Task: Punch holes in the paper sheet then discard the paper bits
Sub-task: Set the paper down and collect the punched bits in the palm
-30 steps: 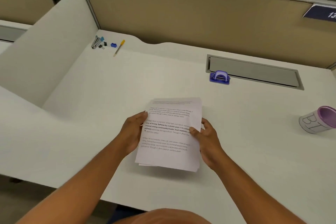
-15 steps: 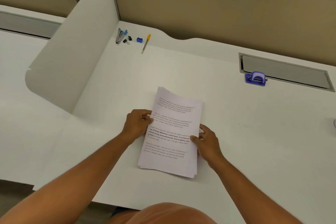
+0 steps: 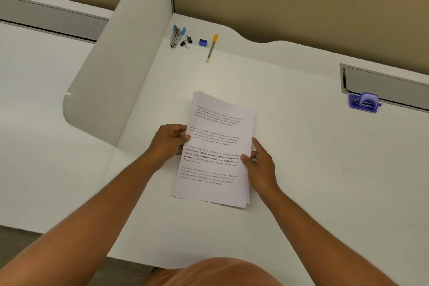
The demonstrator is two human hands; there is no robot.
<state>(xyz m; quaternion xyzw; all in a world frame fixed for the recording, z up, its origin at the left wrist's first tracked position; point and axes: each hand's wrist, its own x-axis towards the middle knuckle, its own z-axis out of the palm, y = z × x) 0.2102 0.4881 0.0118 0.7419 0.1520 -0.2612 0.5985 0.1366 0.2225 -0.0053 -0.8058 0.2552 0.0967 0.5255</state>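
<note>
A: Entry, desk view. Where was the paper stack (image 3: 214, 148)?

B: It lay near the middle of the white desk (image 3: 301, 169), printed side up, long axis running away from the person and tilted slightly. Sheet edges were a little fanned at the near and far corners.

A: Left hand (image 3: 168, 140)?

B: At the stack's left edge, about mid-length. Fingers curled, thumb on top of the sheets, pinching that edge. The fingers beneath were hidden, so how many sheets it held could not be told.

A: Right hand (image 3: 260, 163)?

B: At the right edge, a bit nearer the person. Thumb pressed on the top sheet, index finger stretched along the edge, the rest tucked at the side. Closed on the stack.

A: Hole punch (image 3: 363, 102)?

B: Blue-purple, well apart to the far right, beside the grey cable tray (image 3: 383, 83). Neither hand touched it.

A: Other items?

B: Far left corner, by the divider (image 3: 111, 81): stapler (image 3: 177, 36), binder clips (image 3: 186, 42), small blue sharpener (image 3: 203, 42), yellow-capped pen (image 3: 211, 48), in a row.
</note>
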